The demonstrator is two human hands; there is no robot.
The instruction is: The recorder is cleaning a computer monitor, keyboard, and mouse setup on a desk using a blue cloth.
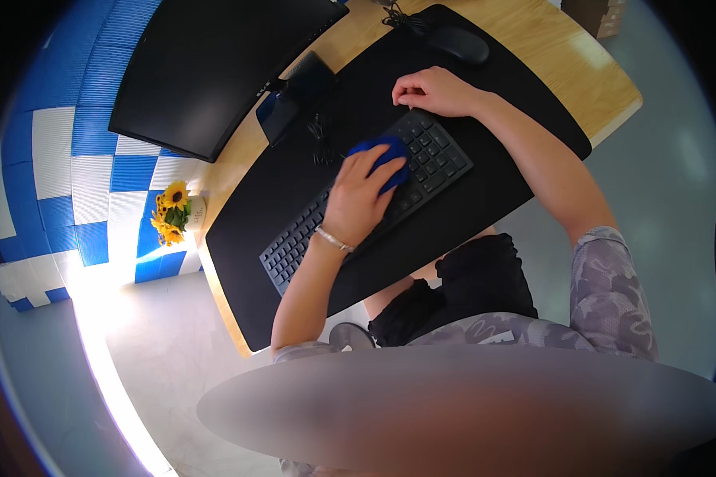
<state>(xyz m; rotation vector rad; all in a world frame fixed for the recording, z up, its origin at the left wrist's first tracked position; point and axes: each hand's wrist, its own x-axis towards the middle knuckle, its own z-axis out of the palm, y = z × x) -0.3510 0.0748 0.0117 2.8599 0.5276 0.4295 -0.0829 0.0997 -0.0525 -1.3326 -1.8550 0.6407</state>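
My left hand (pixel 358 191) presses a blue cloth (pixel 394 156) onto the keys of a black computer keyboard (pixel 429 156). The fingers are spread over the cloth, and part of it is hidden beneath them. A light-coloured band circles that wrist. Beside the keyboard's far right corner, my right hand (pixel 438 92) rests with its fingers curled in, and nothing shows in them. The keyboard lies at a slant on a large black desk mat (pixel 483 179).
A monitor (pixel 215 65) on a dark stand (pixel 298 95) stands behind the mat. A black mouse (pixel 459 45) and coiled cables (pixel 319 140) lie on the mat. Potted artificial sunflowers (pixel 173 211) stand at the left edge of the wooden desk (pixel 596 71).
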